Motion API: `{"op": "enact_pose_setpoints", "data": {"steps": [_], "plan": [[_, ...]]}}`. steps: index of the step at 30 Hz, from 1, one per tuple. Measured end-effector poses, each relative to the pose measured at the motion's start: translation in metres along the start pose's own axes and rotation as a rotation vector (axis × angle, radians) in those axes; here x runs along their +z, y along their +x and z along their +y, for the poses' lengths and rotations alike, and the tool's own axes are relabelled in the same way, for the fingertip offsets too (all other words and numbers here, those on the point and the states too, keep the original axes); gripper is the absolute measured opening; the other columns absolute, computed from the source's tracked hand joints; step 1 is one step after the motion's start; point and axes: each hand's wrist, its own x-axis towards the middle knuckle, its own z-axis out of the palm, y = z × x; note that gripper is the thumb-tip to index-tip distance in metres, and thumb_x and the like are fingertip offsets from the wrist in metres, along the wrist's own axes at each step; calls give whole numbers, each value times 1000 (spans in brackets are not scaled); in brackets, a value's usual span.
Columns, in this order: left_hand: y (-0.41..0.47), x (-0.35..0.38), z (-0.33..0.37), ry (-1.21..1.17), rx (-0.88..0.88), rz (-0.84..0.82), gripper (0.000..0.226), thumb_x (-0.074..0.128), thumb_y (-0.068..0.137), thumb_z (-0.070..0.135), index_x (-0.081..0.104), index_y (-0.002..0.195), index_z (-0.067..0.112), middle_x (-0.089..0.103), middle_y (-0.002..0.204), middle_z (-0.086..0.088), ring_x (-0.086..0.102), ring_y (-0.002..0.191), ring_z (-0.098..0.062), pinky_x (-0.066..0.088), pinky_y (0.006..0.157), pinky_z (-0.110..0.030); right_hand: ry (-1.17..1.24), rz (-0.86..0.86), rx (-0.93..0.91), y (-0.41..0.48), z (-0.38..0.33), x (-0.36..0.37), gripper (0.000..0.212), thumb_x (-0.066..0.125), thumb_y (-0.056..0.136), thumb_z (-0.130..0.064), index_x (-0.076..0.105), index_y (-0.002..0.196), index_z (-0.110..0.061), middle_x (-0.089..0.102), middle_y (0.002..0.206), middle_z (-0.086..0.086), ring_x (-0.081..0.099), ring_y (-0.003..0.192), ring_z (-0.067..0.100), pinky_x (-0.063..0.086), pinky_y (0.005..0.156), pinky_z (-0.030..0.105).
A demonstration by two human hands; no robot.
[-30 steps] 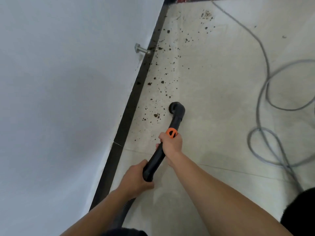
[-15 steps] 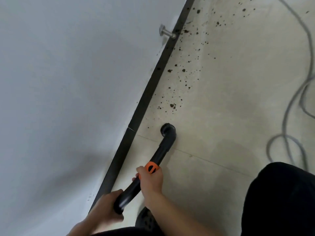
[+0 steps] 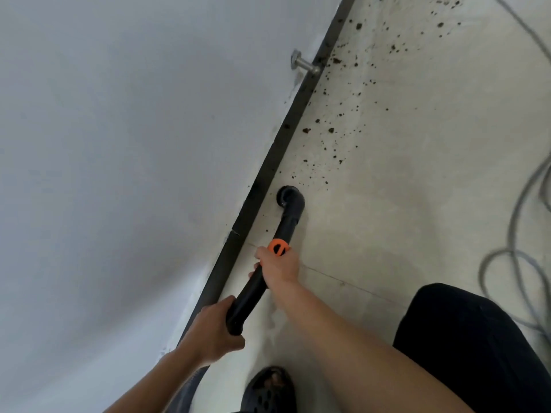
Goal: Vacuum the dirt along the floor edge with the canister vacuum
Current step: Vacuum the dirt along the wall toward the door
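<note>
A black vacuum wand (image 3: 286, 228) with an orange collar (image 3: 278, 246) points up the floor beside the dark baseboard (image 3: 268, 171). Its round brush nozzle (image 3: 287, 197) sits on the pale floor tile close to the baseboard. My right hand (image 3: 278, 268) grips the wand just below the orange collar. My left hand (image 3: 214, 335) grips the wand's lower end, where the hose goes out of sight under my arm. Brown dirt crumbs (image 3: 331, 144) lie scattered along the floor edge beyond the nozzle, up to the top of the frame.
A metal door stop (image 3: 304, 64) sticks out from the baseboard ahead, with dirt around it. The white wall (image 3: 134, 144) fills the left side. A grey cable (image 3: 512, 222) loops over the floor at the right. My dark-clothed knee (image 3: 465, 338) and a black shoe (image 3: 269, 389) are below.
The nozzle has moved from the open floor in toward the baseboard, and the small cluster of crumbs just ahead of it is gone. The view shifted slightly; my shoe shows more.
</note>
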Motion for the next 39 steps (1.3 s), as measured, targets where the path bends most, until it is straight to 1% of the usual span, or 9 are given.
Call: {"op": "enact_pose_setpoints", "data": {"steps": [4, 7, 14, 22, 28, 32, 34, 36, 39], "plan": [[-9, 12, 6, 7, 84, -122, 29, 67, 52, 25, 45, 70, 22, 56, 61, 7, 46, 51, -8, 34, 49, -17, 44, 119, -7, -22, 22, -38, 25, 70, 82, -6, 55, 103, -7, 65, 73, 12, 65, 52, 18, 62, 61, 38], [-24, 23, -2, -23, 81, -157, 28, 65, 50, 23, 45, 69, 19, 53, 60, 6, 42, 52, -8, 32, 50, -20, 25, 135, 4, -33, 47, -46, 30, 71, 80, -11, 56, 105, -5, 67, 72, 14, 68, 52, 21, 62, 61, 41], [-37, 7, -35, -15, -93, -30, 28, 68, 51, 24, 48, 71, 25, 55, 61, 5, 47, 54, -7, 35, 52, -20, -110, -82, 22, -14, 54, 10, 44, 71, 57, -34, 51, 93, -18, 66, 89, 13, 71, 78, 32, 61, 74, 50], [-61, 25, -49, 16, -84, -107, 27, 63, 51, 28, 46, 72, 22, 56, 62, 6, 51, 57, -7, 33, 50, -17, -67, 10, 54, -41, 91, -7, 34, 74, 72, -18, 55, 98, -9, 68, 81, 15, 71, 66, 29, 62, 70, 49], [-63, 16, -71, -41, -202, -48, 29, 65, 50, 26, 54, 77, 24, 62, 66, 5, 58, 63, -9, 38, 53, -21, -141, -124, 62, -32, 88, 33, 65, 70, 41, -40, 57, 97, -10, 70, 88, 17, 72, 77, 35, 61, 74, 50], [-30, -4, -51, -71, -136, 21, 30, 69, 53, 30, 52, 77, 26, 62, 68, 5, 58, 63, -11, 44, 57, -26, -63, -105, -1, -10, 39, 39, 35, 73, 70, -9, 57, 99, 2, 62, 61, 12, 62, 45, 26, 61, 63, 49], [-13, -9, -36, -168, -101, 105, 33, 72, 55, 32, 55, 83, 27, 63, 72, 5, 59, 67, -14, 47, 60, -29, -63, -76, -28, 4, 9, 37, 19, 69, 79, -2, 57, 93, -2, 59, 55, 9, 58, 40, 21, 62, 65, 50], [1, -10, -20, -263, -78, 181, 38, 79, 62, 29, 56, 93, 31, 65, 79, 7, 60, 73, -12, 48, 62, -27, -62, -43, -64, 19, -16, 34, 16, 70, 81, -3, 56, 88, -4, 60, 59, 9, 60, 43, 20, 62, 69, 51], [7, -6, -10, -309, -51, 204, 40, 80, 68, 25, 56, 100, 31, 66, 81, 10, 61, 75, -9, 51, 64, -25, -112, -26, -64, 31, -24, 29, 21, 73, 77, -12, 57, 90, -9, 63, 77, 13, 66, 66, 28, 61, 77, 52]]}}
